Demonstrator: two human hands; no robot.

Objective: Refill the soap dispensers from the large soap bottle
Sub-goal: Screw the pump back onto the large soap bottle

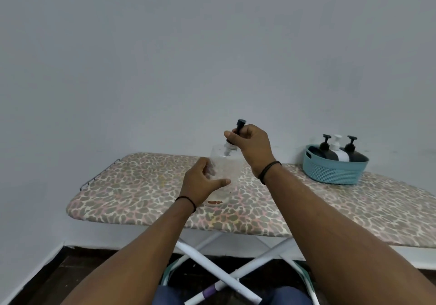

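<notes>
A home laundry corner is showing here.
An ironing board (146, 201) is standing against a bare wall (165, 57), a basket (330, 170) sitting at two o'clock.

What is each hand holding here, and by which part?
The left hand grips the clear plastic bottle around its body; the right hand pinches the bottle's black pump by its stem.

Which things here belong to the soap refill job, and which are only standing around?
For the job:
- clear bottle, held by left hand
- its pump, gripped by right hand
- three dispensers in the teal basket

Not part of it:
- ironing board
- reddish stain
</notes>
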